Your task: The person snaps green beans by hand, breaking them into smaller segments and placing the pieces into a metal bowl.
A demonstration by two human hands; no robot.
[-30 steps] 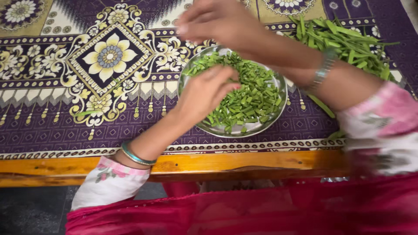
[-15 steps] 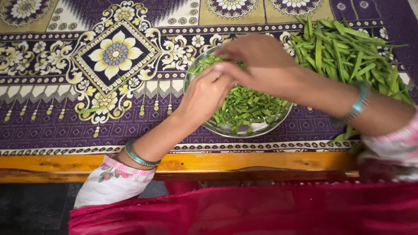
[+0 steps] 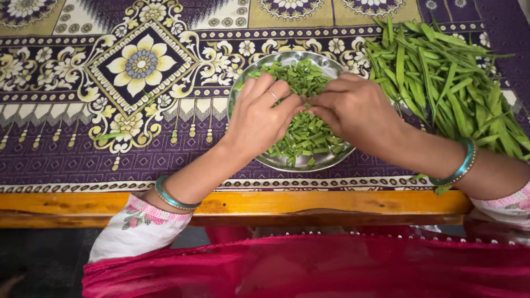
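A round steel plate (image 3: 287,57) sits near the table's front edge, heaped with chopped green bean pieces (image 3: 307,134). My left hand (image 3: 258,116), a ring on one finger, rests over the plate's left half with its fingertips in the pieces. My right hand (image 3: 353,110) reaches in from the right, fingers bent onto the pile. The fingertips of both hands meet over the middle of the plate. Whether either hand pinches a piece is hidden by the fingers.
A heap of whole green bean pods (image 3: 447,77) lies right of the plate. A purple and gold patterned cloth (image 3: 110,83) covers the table, whose wooden edge (image 3: 243,205) runs along the front. Red fabric (image 3: 309,265) drapes my lap below.
My right hand has come down from above the plate's far rim to the pile and drawn in beside my left hand. The view has shifted, showing more pods.
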